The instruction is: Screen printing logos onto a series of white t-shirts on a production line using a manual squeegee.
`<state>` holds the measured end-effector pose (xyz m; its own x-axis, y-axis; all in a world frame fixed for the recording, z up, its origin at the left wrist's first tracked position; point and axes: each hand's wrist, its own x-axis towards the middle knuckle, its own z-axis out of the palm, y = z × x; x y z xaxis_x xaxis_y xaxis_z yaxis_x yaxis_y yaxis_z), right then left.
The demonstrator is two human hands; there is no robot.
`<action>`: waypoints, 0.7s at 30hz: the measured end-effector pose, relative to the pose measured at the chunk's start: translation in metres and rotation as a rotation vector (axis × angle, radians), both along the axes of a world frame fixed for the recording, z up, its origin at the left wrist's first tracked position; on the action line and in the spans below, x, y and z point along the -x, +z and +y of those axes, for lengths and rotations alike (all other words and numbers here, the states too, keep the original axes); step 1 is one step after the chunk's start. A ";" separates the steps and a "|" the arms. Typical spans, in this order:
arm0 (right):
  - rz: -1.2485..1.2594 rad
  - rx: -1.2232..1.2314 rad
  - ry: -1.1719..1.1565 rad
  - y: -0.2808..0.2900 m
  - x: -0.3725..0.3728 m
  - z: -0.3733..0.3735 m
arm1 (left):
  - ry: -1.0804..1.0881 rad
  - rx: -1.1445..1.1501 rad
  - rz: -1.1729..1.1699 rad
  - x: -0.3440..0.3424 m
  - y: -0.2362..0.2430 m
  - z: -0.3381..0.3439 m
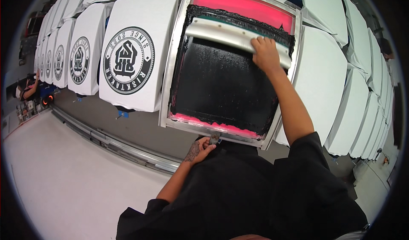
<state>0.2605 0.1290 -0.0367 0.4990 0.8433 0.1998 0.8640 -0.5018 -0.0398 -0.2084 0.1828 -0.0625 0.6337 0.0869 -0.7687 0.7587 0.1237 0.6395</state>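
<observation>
A screen-printing screen lies in front of me, with a silver metal frame point(174, 69) and pink mesh point(238, 2) showing at its far and near ends. Black ink point(226, 80) covers most of the mesh, thick and ridged along the edges. Across its far part rests a wide silver squeegee point(226, 32) with a green strip along the far side. My right hand point(266, 54) grips the squeegee toward its right end, fingers curled over the top. At the frame's near edge, my left hand point(201, 149) pinches a small metal bracket point(214, 137); its fingertips are partly hidden.
White shirts with a round black print point(128, 61) lie on boards to the left. Plain white shirts point(321, 86) curve away on the right. Blue clamps point(123, 114) jut below the boards. A metal rail point(110, 137) runs along the lower left. Another person point(30, 91) stands far left.
</observation>
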 end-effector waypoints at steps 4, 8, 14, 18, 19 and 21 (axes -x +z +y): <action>0.227 0.038 0.044 0.044 0.075 -0.024 | 0.014 -0.004 -0.010 0.025 0.008 -0.007; 0.461 0.067 0.052 0.089 0.144 -0.048 | -0.185 -0.236 -0.039 -0.002 0.021 0.021; 0.678 0.152 0.037 0.093 0.232 -0.075 | -0.171 -0.916 -0.512 -0.008 0.054 0.067; 0.710 0.223 -0.040 0.085 0.253 -0.078 | -0.204 -1.311 -0.755 -0.038 0.092 0.120; 0.720 0.229 -0.058 0.082 0.253 -0.081 | -0.305 -1.410 -0.732 -0.061 0.104 0.132; 0.694 0.200 -0.124 0.084 0.248 -0.089 | -0.413 -1.512 -0.712 -0.078 0.096 0.157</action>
